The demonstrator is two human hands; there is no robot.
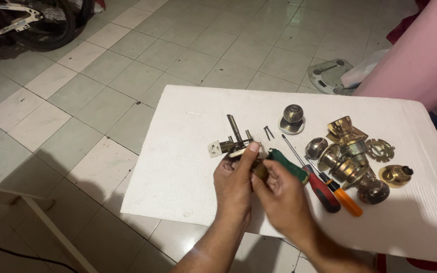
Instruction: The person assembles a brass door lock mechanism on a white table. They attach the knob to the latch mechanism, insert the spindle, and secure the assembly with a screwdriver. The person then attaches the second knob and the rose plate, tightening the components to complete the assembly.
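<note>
Room: pale tiled floor (pixel 102 76), a bicycle wheel (pixel 51 25) in the far left corner, pink cloth (pixel 421 55) at the far right, and a glass scale (pixel 330 73) on the floor just past the far edge of the board.
Surface: a white foam board (pixel 178 167) lying flat, its near left corner out over the tiles.
Left hand: the left hand (pixel 233 182) is over the middle of the surface toward its near edge, its grip closed around a small brass lock part (pixel 259 169), thumb raised along the top.
Right hand: the right hand (pixel 281 194) is just beside the left, fingers curled in and touching the same brass lock part from the right; how firmly it pinches I cannot tell.
Latch: a metal latch assembly (pixel 228 144) with a square faceplate and a spindle lies just beyond the left thumb, near the middle of the surface.
Screws: two dark screws (pixel 268 132) lie beyond the hands, toward the far edge.
Knobs: a round silver knob (pixel 293 119) stands near the far edge; a heap of brass knob parts (pixel 352 156) sits toward the right edge.
Screwdrivers: a green-handled (pixel 289 164), a red-handled (pixel 322 191) and an orange-handled screwdriver (pixel 347 201) lie side by side between the right hand and the brass heap.
</note>
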